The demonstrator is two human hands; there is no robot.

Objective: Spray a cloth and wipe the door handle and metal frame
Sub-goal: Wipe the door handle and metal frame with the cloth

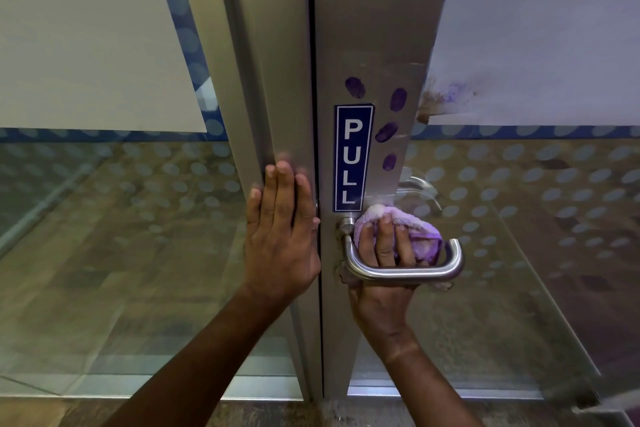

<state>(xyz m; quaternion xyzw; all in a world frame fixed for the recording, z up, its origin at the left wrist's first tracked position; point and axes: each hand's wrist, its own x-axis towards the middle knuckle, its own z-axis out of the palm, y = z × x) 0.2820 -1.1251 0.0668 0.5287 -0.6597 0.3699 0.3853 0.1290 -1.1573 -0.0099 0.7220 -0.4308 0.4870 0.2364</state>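
Note:
A brushed steel lever handle [408,272] juts from the right door's metal frame [377,45]. My right hand [384,253] reaches behind the handle's bar and presses a pale purple cloth [420,236] against the frame there. The cloth bunches above and to the right of my fingers. My left hand [282,229] lies flat, fingers together, on the left metal frame [277,80] beside the door gap. Several purple fingerprint smudges [386,132] mark the right frame next to a blue PULL sign [352,158]. No spray bottle is in view.
Glass panels with dotted film flank both frames, the left glass panel [121,218] and the right glass panel [519,236]. A brown and purple smear [440,99] stains the right glass near the frame. A second handle [420,185] shows through the glass on the far side.

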